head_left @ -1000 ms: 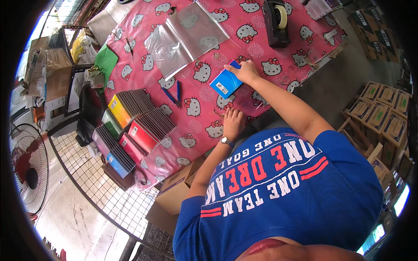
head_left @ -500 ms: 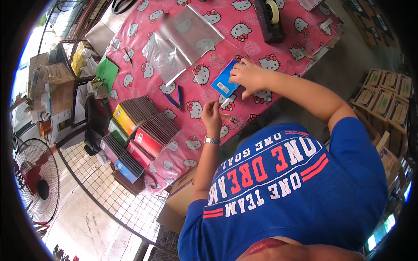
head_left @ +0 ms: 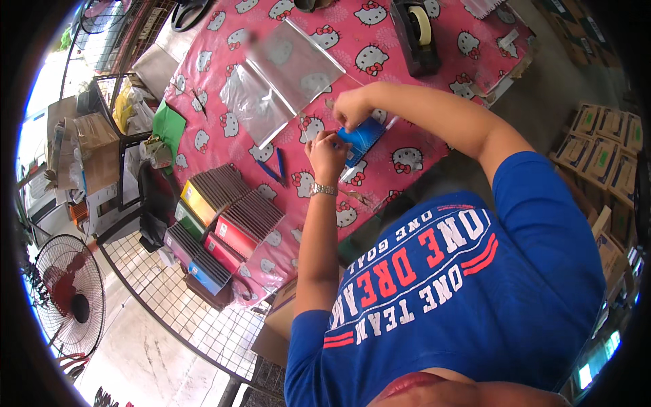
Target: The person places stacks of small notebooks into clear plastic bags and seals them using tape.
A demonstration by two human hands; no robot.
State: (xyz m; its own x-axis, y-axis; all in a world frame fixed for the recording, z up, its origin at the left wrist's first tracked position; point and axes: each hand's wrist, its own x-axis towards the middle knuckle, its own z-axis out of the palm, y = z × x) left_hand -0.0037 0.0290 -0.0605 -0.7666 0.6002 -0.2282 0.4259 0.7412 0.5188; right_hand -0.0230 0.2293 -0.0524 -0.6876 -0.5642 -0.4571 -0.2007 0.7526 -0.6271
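Observation:
A small blue spiral notebook (head_left: 368, 137) lies slanted on the pink table near its front edge. My left hand (head_left: 327, 154), with a metal watch at the wrist, has its fingers closed at the notebook's left edge. Across the far edge reaches my right hand (head_left: 354, 108), fingers curled down against the notebook; their tips are partly hidden, so what they pinch cannot be made out. Blue-handled pliers (head_left: 272, 169) rest on the table left of my left hand. Beyond both hands are clear plastic sleeves (head_left: 281, 74) lying flat.
Stacked spiral notebooks (head_left: 230, 217) in several colours stand at the table's left front. A black tape dispenser (head_left: 415, 41) sits at the far right, and a green sheet (head_left: 169, 129) at the left edge. A fan (head_left: 71, 298) and boxes (head_left: 593, 149) flank the table.
My right hand has moved left from the notebook's right side to its far edge. My left hand has come up onto its left edge. The notebook has shifted slightly to the right and nearer.

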